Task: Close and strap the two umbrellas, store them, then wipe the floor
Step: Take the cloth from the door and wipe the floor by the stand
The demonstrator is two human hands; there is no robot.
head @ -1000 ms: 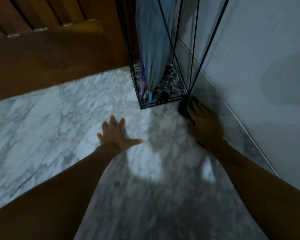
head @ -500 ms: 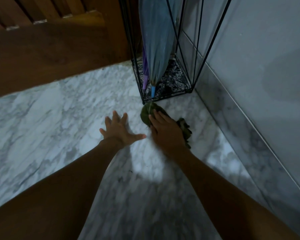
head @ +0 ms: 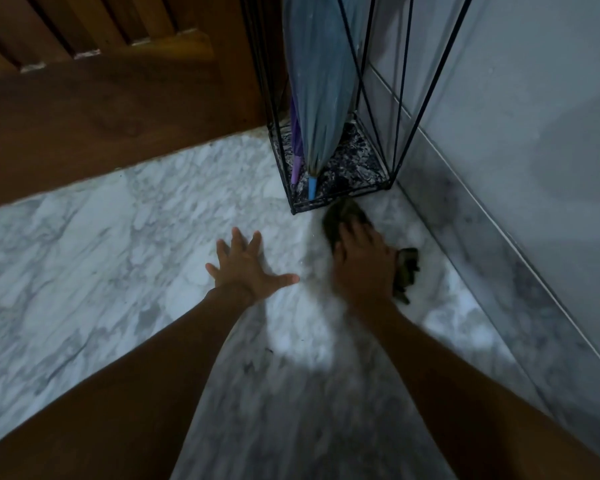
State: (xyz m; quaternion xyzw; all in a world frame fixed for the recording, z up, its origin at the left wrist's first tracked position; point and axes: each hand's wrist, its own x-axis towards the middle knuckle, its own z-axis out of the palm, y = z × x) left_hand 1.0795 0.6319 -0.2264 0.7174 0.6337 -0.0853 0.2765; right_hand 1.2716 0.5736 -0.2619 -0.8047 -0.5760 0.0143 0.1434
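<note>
My right hand presses down on a dark green cloth on the white marble floor, just in front of the black wire umbrella stand. The cloth sticks out ahead of my fingers and to the right of my hand, and motion blurs both. My left hand lies flat on the floor with its fingers spread, a little to the left of the right one. A folded blue umbrella stands tip down in the stand, and a purple umbrella stands behind it.
The stand fills the corner between a brown wooden door at the back left and a pale wall on the right. A grey marble skirting runs along the foot of the wall. Marble floor stretches away to the left.
My right hand slid the cloth from the stand's right front corner leftward along its front, then back a little to the right. My left hand stayed planted on the floor.
</note>
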